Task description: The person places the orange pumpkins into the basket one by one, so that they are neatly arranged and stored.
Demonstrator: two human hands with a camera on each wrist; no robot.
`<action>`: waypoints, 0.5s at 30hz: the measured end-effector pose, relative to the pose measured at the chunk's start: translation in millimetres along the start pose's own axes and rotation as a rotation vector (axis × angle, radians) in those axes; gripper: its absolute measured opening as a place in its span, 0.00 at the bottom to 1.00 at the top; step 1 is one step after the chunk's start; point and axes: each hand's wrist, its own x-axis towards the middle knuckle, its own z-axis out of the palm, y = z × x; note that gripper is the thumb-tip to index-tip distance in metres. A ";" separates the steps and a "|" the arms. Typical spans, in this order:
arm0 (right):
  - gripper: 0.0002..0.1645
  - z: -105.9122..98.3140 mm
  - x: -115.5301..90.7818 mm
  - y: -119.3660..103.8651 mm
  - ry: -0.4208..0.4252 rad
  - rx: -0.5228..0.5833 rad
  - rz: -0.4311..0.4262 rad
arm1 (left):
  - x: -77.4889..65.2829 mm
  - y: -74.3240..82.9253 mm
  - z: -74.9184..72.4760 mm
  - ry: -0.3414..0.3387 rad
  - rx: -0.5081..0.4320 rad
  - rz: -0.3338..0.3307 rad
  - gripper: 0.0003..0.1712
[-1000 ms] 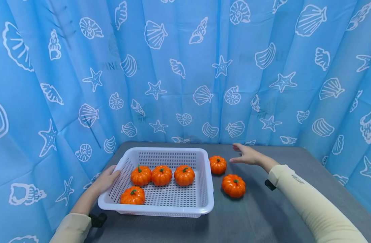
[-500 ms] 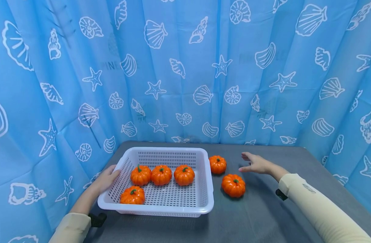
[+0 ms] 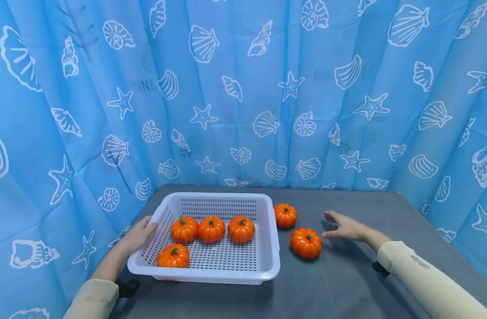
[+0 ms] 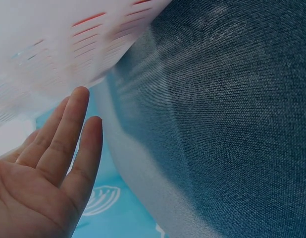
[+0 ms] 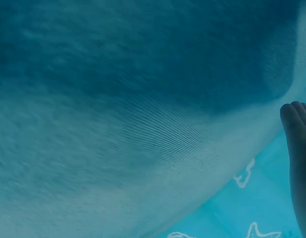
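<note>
A white perforated plastic basket point(image 3: 203, 275) stands on the left of the table, with several small orange pumpkins in it, one of them a pumpkin point(image 3: 173, 256) at the front left. My left hand point(image 3: 139, 237) holds the basket's left rim, thumb over the edge; its other fingers point(image 4: 76, 111) lie along the outer wall in the left wrist view. Right of the basket are two more pumpkins, one close by its wall point(image 3: 285, 215) and another nearer the front point(image 3: 306, 243). Just right of that front pumpkin my right hand point(image 3: 349, 228) hovers, fingers parted and nothing in it.
The grey cloth-covered table point(image 3: 307, 292) extends under everything. A blue curtain point(image 3: 243, 110) with white shell prints hangs behind and at both sides.
My right hand has moved right and toward the front, from beside the rear pumpkin to beside the front one. The left hand, basket and pumpkins stay put.
</note>
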 end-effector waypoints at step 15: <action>0.53 16.5 -8.8 2.7 -0.028 0.035 -0.020 | 2.1 -1.5 -1.2 -0.010 -0.001 -0.007 0.33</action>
